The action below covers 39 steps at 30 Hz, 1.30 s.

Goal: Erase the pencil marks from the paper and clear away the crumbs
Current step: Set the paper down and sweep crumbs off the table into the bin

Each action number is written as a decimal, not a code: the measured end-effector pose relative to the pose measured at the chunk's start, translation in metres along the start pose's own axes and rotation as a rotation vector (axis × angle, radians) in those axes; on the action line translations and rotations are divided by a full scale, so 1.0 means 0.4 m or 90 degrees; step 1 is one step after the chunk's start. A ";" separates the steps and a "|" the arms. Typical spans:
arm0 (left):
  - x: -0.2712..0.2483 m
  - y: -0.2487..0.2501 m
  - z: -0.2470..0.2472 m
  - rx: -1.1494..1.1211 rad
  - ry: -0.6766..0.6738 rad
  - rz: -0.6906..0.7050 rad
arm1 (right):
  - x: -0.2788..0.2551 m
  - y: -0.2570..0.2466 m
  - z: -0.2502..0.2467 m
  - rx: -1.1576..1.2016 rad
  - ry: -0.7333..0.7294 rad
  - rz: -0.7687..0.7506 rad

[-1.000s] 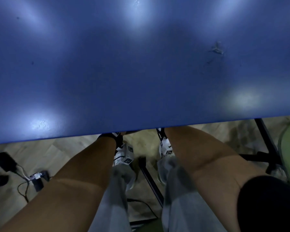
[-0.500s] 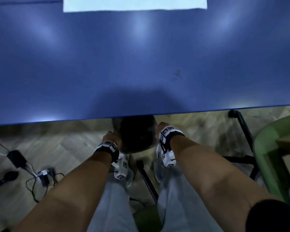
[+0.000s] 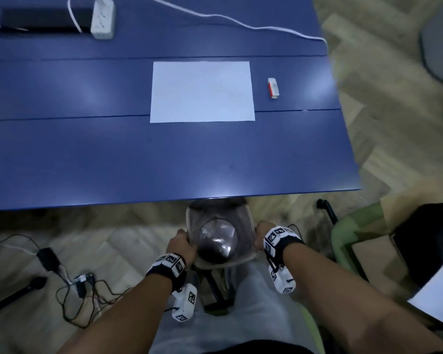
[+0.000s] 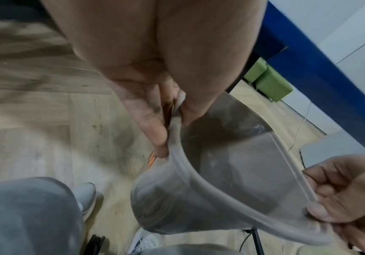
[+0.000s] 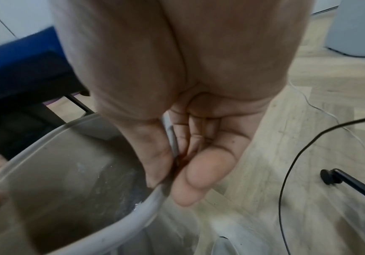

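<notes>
A white sheet of paper (image 3: pixel 201 92) lies on the blue table (image 3: pixel 113 154), and a white-and-red eraser (image 3: pixel 273 88) rests to its right. Any pencil marks on the sheet are too faint to make out. Below the table's near edge, both hands hold a translucent grey bin (image 3: pixel 220 236) over the floor. My left hand (image 3: pixel 180 245) pinches its left rim between thumb and fingers (image 4: pixel 174 134). My right hand (image 3: pixel 262 233) pinches the opposite rim (image 5: pixel 170 188). The bin (image 4: pixel 221 172) is tilted; pale specks cling to its inner wall (image 5: pixel 68 181).
A white power strip (image 3: pixel 102 17), a black box (image 3: pixel 41 20) and a white cable (image 3: pixel 241 24) lie at the table's far side. A green chair (image 3: pixel 348 236) stands to my right. Adapters and tangled cables (image 3: pixel 79 284) lie on the floor at left.
The head view has lifted, bringing the paper and eraser into sight. Both hands have drawn the bin out from under the table edge toward my knees.
</notes>
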State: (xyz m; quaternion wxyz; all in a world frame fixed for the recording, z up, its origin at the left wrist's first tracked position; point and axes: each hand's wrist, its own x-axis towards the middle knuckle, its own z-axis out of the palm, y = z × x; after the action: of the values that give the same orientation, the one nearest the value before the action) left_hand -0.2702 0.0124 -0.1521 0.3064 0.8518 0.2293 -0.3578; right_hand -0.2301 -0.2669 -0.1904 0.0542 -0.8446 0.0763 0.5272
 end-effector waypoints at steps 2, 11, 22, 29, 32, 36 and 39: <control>-0.045 0.019 -0.011 -0.016 0.008 0.004 | 0.019 0.032 0.023 0.042 -0.003 0.019; -0.104 0.095 -0.053 0.026 0.038 0.027 | -0.246 0.016 -0.082 0.056 0.064 0.004; -0.088 0.165 -0.104 0.031 0.020 0.030 | -0.201 0.023 -0.141 0.066 0.051 0.021; -0.087 0.189 -0.138 0.011 0.030 0.039 | -0.261 0.013 -0.200 0.046 0.158 0.010; -0.080 0.188 -0.146 0.018 0.026 0.032 | -0.354 -0.021 -0.304 0.098 0.418 -0.096; -0.072 0.184 -0.150 0.017 0.018 0.028 | -0.348 -0.071 -0.424 0.056 0.575 -0.316; -0.065 0.186 -0.149 0.010 0.016 0.033 | -0.273 -0.093 -0.485 -0.082 0.468 -0.339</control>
State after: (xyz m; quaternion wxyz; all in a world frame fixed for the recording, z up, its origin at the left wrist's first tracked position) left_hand -0.2135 -0.0036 -0.0728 0.3061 0.8641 0.2082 -0.3410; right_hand -0.0992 -0.2557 -0.0071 0.1041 -0.9674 -0.1621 0.1642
